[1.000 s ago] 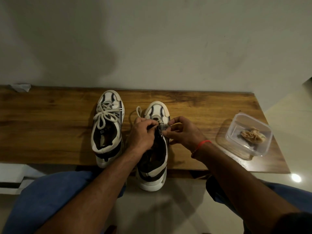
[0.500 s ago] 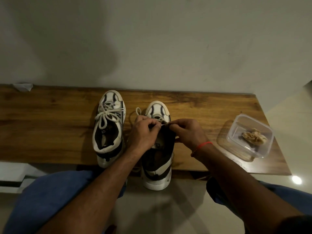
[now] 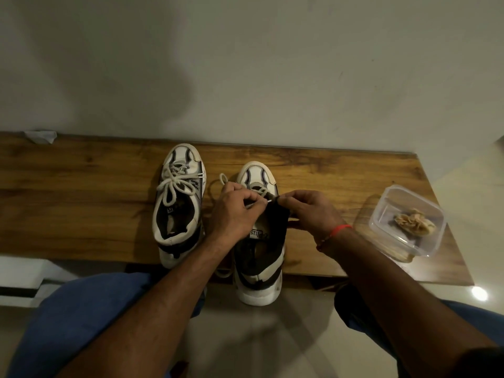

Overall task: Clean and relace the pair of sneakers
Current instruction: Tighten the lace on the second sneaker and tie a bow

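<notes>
Two white-and-black sneakers stand toes away from me on a wooden bench [image 3: 81, 192]. The left sneaker [image 3: 178, 203] is laced and tied in a bow. The right sneaker [image 3: 259, 246] overhangs the front edge with its heel. My left hand [image 3: 236, 211] pinches the end of the white lace [image 3: 263, 196] over the tongue of the right sneaker. My right hand [image 3: 308, 211] pinches the right sneaker's upper edge beside an eyelet, fingertips meeting the lace tip. A loop of lace sticks out behind my left hand, and another hangs by the heel.
A clear plastic tub [image 3: 407, 222] with a crumpled tan cloth [image 3: 416, 222] inside sits on the bench's right end. A scrap of white paper [image 3: 41, 136] lies at the back left against the wall. My blue-clad knees are below the bench edge.
Both hands have shifted slightly toward the toe and come together, bringing the lace tip to the right hand's fingertips. The right sneaker has turned a little on the bench.
</notes>
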